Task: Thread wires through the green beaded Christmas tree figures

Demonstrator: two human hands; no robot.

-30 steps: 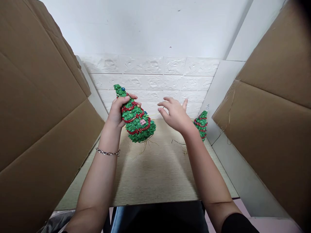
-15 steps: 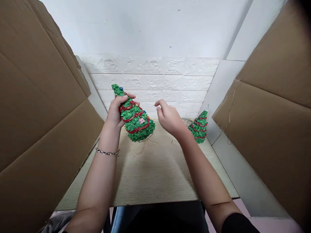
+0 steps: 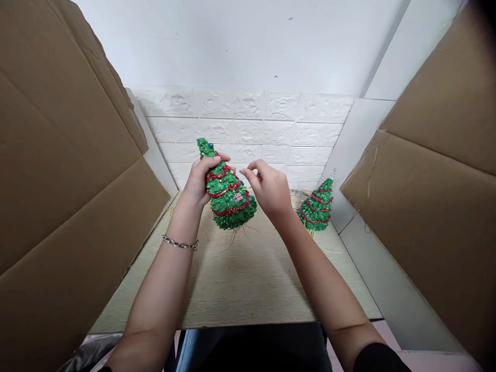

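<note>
My left hand (image 3: 199, 178) is wrapped round the upper part of a green glittery Christmas tree ornament (image 3: 228, 201), thumb in front and fingers behind. The tree is tilted, its tip up and to the left, and carries red garlands, small baubles and a pink patch. Thin wires (image 3: 234, 236) trail below its base. Just right of this tree, my right hand (image 3: 271, 188) has thumb and forefinger pinched together. Anything between those fingertips is too small to make out. A second, similar tree (image 3: 318, 209) with a silvery tip stands on the table at the right.
Cardboard sheets rise on the left (image 3: 70, 155) and right (image 3: 434, 170) of the pale wooden table (image 3: 248, 289). A white brick-patterned wall (image 3: 248, 106) closes off the back. Loose thin wires (image 3: 300, 192) lie near the second tree and along the wall.
My left hand and the held tree have shifted right in view, and the tree is a little more upright. My right hand's fingers have come closer to the tree, with thumb and forefinger now pinched.
</note>
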